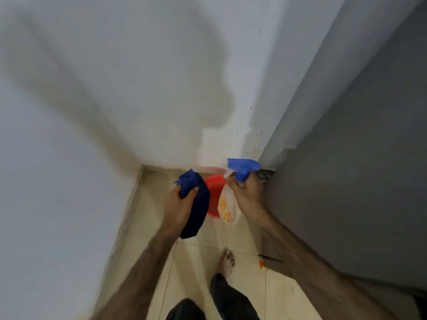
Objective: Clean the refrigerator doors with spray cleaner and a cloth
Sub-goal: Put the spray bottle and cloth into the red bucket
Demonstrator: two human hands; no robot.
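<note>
Now both arms reach forward, left hand clenching the blue cloth, right hand wrapped round the spray bottle neck just beside it.

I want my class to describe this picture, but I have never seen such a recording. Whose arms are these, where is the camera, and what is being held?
There is no machine here. A person wears one wide-angle camera on the head, so you look down along their own arms. The left hand holds a dark blue cloth in its grip. The right hand holds a spray bottle with a blue trigger top. Below them, on the tiled floor, sits a red bowl. The grey surface on the right may be the refrigerator. A bare foot shows below.
</note>
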